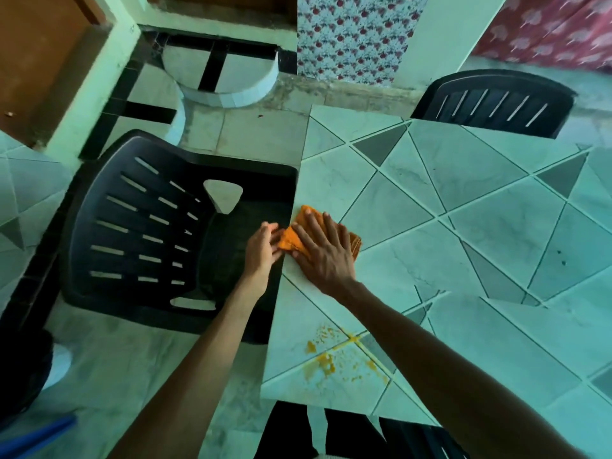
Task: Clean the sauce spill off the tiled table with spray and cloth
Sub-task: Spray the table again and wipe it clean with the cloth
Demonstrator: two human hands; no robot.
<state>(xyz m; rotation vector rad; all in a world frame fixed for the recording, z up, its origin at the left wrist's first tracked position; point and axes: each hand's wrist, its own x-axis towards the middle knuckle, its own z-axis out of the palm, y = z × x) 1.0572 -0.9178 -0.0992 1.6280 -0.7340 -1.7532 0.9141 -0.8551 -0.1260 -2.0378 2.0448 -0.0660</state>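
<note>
Orange cloth [288, 241] crosswise over table [463, 180] edge; right hand [326, 256] flat atop; left hand [261, 250] grip unclear.

— Where does the camera sit?
— On my head: one wide-angle lens, facing forward and steeply down onto the tiled table [463, 180].
— How near?
— Close. My forearms enter from 6 o'clock; my left hand [263, 251] and right hand [326, 260] lie near the centre. The table spreads toward 3 o'clock, a black chair [139, 226] toward 9 o'clock. It is the only view.
</note>
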